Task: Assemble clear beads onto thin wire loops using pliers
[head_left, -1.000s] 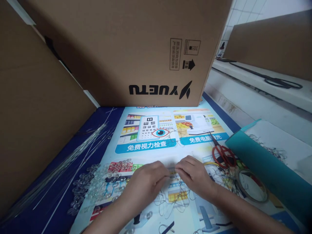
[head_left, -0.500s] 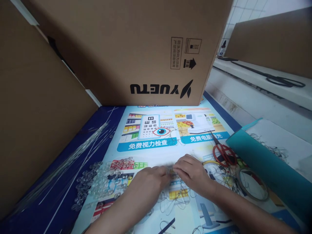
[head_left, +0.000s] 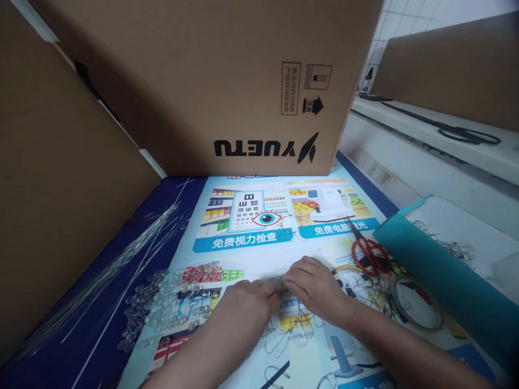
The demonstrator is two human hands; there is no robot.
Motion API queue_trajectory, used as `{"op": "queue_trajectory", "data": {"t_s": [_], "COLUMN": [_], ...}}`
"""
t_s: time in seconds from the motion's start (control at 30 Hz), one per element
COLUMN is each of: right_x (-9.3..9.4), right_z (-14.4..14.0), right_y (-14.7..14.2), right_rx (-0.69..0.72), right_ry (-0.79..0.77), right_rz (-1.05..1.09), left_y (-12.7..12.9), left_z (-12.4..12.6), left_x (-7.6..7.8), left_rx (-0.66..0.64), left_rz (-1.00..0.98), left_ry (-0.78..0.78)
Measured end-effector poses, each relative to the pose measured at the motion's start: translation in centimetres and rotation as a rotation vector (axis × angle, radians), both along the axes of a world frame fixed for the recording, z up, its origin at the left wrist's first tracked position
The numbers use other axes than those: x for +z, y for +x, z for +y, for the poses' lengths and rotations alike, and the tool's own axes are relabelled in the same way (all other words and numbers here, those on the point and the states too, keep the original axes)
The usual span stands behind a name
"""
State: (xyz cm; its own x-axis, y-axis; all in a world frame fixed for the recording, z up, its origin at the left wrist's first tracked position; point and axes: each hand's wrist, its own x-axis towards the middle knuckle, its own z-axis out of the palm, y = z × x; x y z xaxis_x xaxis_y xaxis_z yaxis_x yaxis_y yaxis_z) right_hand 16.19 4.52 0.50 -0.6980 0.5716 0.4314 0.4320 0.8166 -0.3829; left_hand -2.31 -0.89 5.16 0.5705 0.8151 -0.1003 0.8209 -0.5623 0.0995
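Along the left edge of the bench stands a plain brown cardboard panel (head_left: 60,205), and beside its foot a bundle of thin clear plastic rods (head_left: 121,256) lies slantwise on the dark blue bench cover (head_left: 101,346). Next to the rods, a heap of small clear glass beads (head_left: 170,302) spreads over the left part of a printed optician's poster (head_left: 243,227), whose blue banners read "免费视力检查" beside an eye chart and "免费电脑验光" beside a drawn machine.

At the back edge sits a large brown cardboard box (head_left: 211,81), turned upside down, so its black "YUETU" brand mark and arrow label read inverted.

Near the front edge, the left hand (head_left: 247,300) and the right hand (head_left: 314,286) meet fingertip to fingertip over the poster, both pinched on a small piece of thin wire (head_left: 279,283); it is too small and blurred to tell its shape. Loose thin wire loops (head_left: 292,329) lie scattered under and just in front of the hands.

Right of the right hand lie red-handled scissors (head_left: 368,251), near them a roll of clear tape (head_left: 416,302). A teal plastic sheet (head_left: 446,281) runs along the right edge of the bench.
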Motion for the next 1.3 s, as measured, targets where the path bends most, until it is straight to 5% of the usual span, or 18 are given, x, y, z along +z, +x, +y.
{"op": "queue_trajectory", "data": {"t_s": [0.47, 0.63, 1.3], "right_x": [0.27, 0.4, 0.78], "right_z": [0.12, 0.13, -0.09], "right_y": [0.2, 0.15, -0.34], "right_rx": [-0.005, 0.027, -0.078], "right_ry": [-0.251, -0.251, -0.248], "right_rz": [0.11, 0.004, -0.085], "left_y": [-0.11, 0.07, 0.65], "left_z": [0.05, 0.15, -0.07], "left_x": [0.03, 0.28, 0.49], "left_rx": [0.001, -0.016, -0.032], "left_rz": [-0.154, 0.002, 0.075], "left_ry": [0.025, 0.006, -0.063]}}
